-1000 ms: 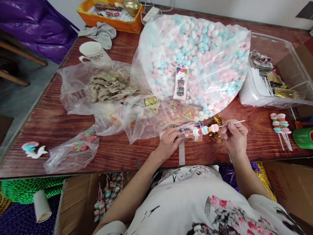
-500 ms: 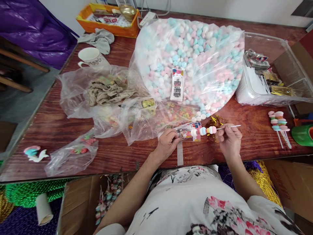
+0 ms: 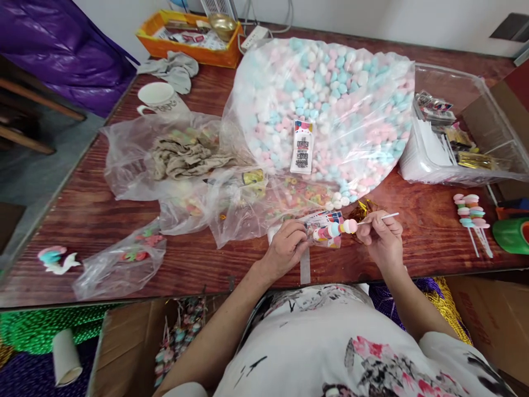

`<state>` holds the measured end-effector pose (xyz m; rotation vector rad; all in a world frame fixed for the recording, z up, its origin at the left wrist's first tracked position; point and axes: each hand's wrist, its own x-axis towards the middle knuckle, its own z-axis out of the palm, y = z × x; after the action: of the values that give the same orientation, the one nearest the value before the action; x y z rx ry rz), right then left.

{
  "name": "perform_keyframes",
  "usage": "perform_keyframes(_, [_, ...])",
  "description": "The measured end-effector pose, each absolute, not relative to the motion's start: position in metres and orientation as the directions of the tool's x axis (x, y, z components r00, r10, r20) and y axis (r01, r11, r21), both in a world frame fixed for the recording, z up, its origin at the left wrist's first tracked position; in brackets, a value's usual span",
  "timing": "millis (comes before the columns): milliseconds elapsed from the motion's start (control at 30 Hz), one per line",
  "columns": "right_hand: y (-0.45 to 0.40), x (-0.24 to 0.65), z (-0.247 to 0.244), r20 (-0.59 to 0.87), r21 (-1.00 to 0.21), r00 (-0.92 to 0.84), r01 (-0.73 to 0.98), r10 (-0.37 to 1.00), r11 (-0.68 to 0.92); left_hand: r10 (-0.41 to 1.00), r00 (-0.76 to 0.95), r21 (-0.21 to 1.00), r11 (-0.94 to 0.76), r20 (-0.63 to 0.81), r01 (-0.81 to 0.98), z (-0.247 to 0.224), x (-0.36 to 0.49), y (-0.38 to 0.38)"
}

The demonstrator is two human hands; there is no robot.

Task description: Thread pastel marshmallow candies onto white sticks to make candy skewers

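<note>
Pointing stick-end right, the marshmallow skewer [image 3: 350, 226] runs crosswise; right fingers [image 3: 377, 223] pinch it, left fingers [image 3: 296, 228] grip a packet [image 3: 335, 242].

Unreadable print on packet [image 3: 324, 218], white card [image 3: 302, 148], mug [image 3: 163, 102], cardboard box [image 3: 485, 317].

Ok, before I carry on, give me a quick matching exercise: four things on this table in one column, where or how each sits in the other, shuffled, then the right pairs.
Things:
1. Candy skewer
2. White mug
3. Brown cloth
4. Printed card

Places:
A. Flat on the big bag of pink, white and blue sweets
B. Upright, near the grey cloth
C. Stick pinched in the right hand
D. Crumpled among the clear plastic bags

Pairs: 1-C; 2-B; 3-D; 4-A
</note>
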<state>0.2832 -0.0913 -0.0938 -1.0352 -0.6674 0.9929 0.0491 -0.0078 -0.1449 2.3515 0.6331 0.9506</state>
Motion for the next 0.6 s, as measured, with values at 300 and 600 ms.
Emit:
perform_keyframes(300, [-0.093, 0.27, -0.081, 0.107, -0.903, 0.362, -0.354, 0.926, 0.242, 0.537, 0.793, 0.689, -0.692, 0.29, 0.216, -0.115, 0.056, -0.001])
perform_keyframes(600, [-0.095, 0.273, -0.08, 0.218, -0.952, 0.241, -0.162, 0.946, 0.261, 0.633, 0.771, 0.888, -0.39, 0.067, 0.243, -0.099, 0.074, -0.012])
